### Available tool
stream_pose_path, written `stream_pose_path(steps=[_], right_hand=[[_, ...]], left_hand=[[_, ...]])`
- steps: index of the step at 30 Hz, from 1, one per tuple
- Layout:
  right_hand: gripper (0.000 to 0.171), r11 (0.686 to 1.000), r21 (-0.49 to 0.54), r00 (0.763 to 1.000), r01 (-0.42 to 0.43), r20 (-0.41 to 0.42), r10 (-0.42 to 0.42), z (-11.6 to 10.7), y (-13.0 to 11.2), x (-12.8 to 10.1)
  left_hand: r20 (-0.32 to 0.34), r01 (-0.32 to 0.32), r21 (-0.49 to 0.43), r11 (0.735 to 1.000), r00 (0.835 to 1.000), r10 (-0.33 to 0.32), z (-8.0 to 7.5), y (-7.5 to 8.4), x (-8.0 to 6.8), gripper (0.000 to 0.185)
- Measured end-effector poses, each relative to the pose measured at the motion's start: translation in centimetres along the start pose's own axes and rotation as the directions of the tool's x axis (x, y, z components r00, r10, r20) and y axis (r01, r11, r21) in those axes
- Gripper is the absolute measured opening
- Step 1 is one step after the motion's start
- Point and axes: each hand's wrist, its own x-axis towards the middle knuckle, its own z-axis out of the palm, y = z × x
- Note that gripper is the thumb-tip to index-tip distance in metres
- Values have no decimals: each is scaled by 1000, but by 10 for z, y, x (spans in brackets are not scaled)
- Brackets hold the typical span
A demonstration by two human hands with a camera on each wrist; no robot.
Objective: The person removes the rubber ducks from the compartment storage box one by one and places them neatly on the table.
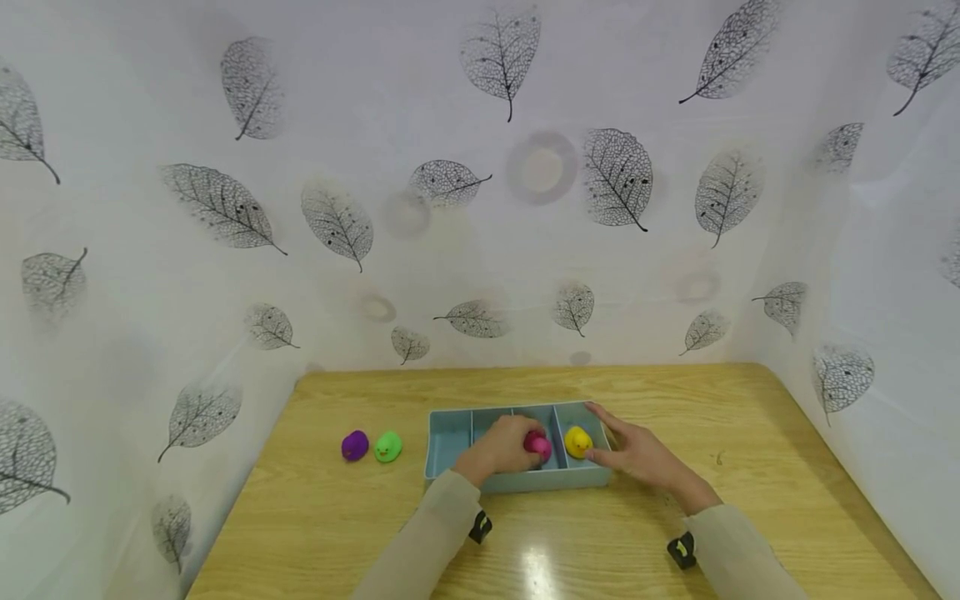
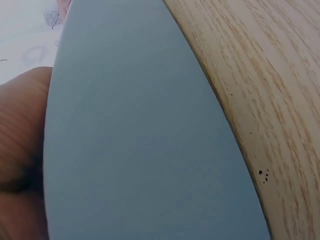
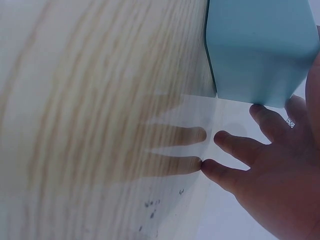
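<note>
A light blue tray (image 1: 450, 433) with several compartments stands on the wooden table (image 1: 750, 433). My left hand (image 1: 501, 447) reaches into the third compartment from the left, its fingers curled round a pink toy duck (image 1: 538, 447). A yellow duck (image 1: 577, 442) sits in the rightmost compartment. My right hand (image 1: 636, 455) lies against the tray's right end with straight fingers, the thumb by the front rim near the yellow duck. The right wrist view shows its fingers (image 3: 235, 147) spread beside the tray's corner (image 3: 260, 50). The tray's outer wall (image 2: 150, 130) fills the left wrist view.
A purple duck (image 1: 355, 446) and a green duck (image 1: 387, 447) sit side by side on the table left of the tray. Leaf-patterned white sheets (image 1: 480, 208) wall in the table at the back and both sides.
</note>
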Motion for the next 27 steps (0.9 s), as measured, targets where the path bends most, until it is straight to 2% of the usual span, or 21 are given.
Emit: stream_pose_path(steps=[15, 21, 27], right_hand=[[85, 1000, -6, 1000, -1, -6, 1, -1, -1, 0], [86, 1000, -8, 1000, -5, -6, 5, 0, 0, 0], [85, 1000, -7, 1000, -5, -6, 5, 0, 0, 0]], left_hand=[[-24, 51, -14, 999, 998, -51, 2, 3, 0, 33], [-14, 15, -44, 999, 1000, -15, 0, 0, -1, 34], [-8, -45, -17, 999, 999, 45, -2, -3, -3, 36]])
